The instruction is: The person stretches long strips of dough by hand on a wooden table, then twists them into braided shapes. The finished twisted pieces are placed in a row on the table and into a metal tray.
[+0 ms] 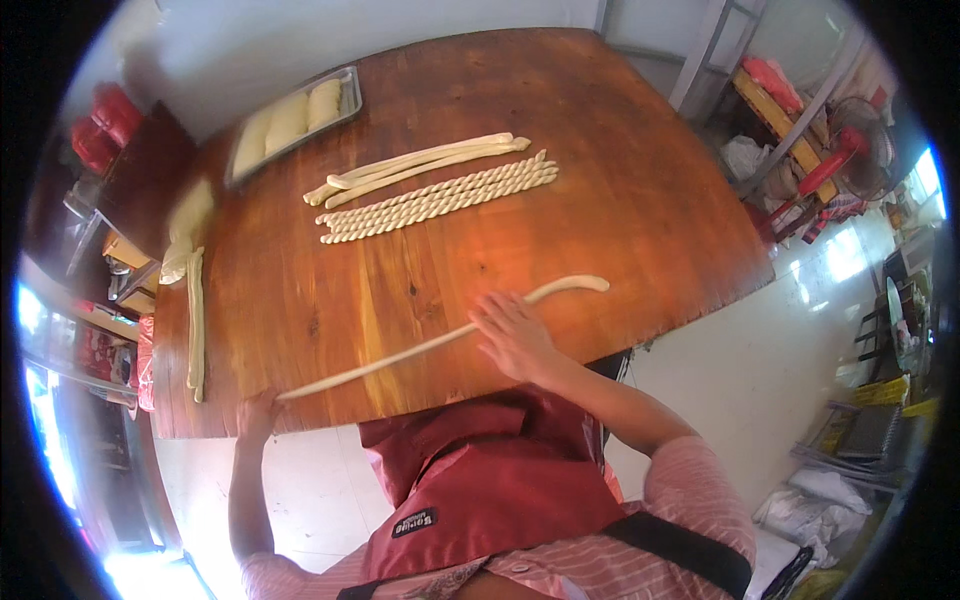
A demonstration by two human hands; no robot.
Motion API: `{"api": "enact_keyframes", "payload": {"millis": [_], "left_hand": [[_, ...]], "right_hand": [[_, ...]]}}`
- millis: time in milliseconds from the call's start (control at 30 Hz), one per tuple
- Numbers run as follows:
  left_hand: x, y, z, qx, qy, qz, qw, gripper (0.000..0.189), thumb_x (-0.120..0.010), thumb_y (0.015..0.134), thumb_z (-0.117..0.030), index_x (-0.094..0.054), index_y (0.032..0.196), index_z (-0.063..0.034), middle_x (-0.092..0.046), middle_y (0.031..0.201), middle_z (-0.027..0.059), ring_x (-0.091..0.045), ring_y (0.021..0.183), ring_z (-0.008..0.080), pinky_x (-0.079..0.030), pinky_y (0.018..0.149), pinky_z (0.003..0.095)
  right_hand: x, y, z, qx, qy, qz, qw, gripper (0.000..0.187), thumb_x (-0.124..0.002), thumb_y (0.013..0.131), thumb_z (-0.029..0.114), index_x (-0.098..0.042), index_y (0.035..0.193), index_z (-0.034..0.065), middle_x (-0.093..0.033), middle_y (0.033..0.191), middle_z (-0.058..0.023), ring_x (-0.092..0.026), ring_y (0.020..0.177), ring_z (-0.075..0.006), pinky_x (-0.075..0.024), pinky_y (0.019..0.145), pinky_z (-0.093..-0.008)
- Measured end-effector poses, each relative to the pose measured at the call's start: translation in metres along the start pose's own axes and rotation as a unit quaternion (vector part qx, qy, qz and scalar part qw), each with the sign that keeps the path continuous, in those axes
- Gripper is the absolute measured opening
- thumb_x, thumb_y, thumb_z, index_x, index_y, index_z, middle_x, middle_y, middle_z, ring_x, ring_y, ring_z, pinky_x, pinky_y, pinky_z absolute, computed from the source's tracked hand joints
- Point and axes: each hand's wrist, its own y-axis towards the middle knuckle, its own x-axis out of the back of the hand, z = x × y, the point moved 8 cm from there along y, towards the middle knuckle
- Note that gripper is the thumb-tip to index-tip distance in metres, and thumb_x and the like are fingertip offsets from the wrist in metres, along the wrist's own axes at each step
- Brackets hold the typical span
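Note:
A long thin rope of dough stretches slantwise across the near part of the wooden table. Its left end is at my left hand, whose fingers close around it by the table's front edge. Flat on top of the rope, toward its right part, lies my right hand, slightly blurred, palm down with the fingers out. Past that hand the rope's thicker end curves to the right. Farther back are several twisted dough sticks side by side, with plain dough strips just behind them.
At the back left stands a metal tray holding dough slabs. More dough strips lie along the left edge, below a dough piece in clear plastic. Beyond the table's right side are a fan and metal posts.

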Motion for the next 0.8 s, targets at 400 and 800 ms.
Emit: {"api": "enact_keyframes", "payload": {"millis": [400,800], "left_hand": [[0.055,0.014,0.078,0.262,-0.003,-0.050,0.964,0.042,-0.074,0.081,-0.040,-0.068,0.107,-0.0071,-0.069,0.080,0.0134,-0.066,0.074,0.0296,-0.052,0.065,0.0417],[-0.010,0.075,-0.312,-0.087,-0.343,-0.082,0.932,0.014,-0.064,0.090,-0.012,-0.065,0.102,-0.0047,-0.067,0.103,0.0101,-0.063,0.094,0.0286,-0.048,0.085,0.0395]], "right_hand": [[0.053,-0.078,-0.096,-0.154,-0.095,0.059,0.982,0.061,-0.054,0.090,0.029,-0.040,0.140,-0.0038,-0.041,0.146,-0.0215,-0.034,0.137,-0.0379,-0.0227,0.114,-0.0521],[0.051,-0.011,-0.170,-0.314,0.230,-0.095,0.916,0.014,-0.059,0.093,0.017,-0.062,0.093,0.0032,-0.066,0.084,-0.0141,-0.063,0.077,-0.0306,-0.0475,0.065,-0.0384]]}}
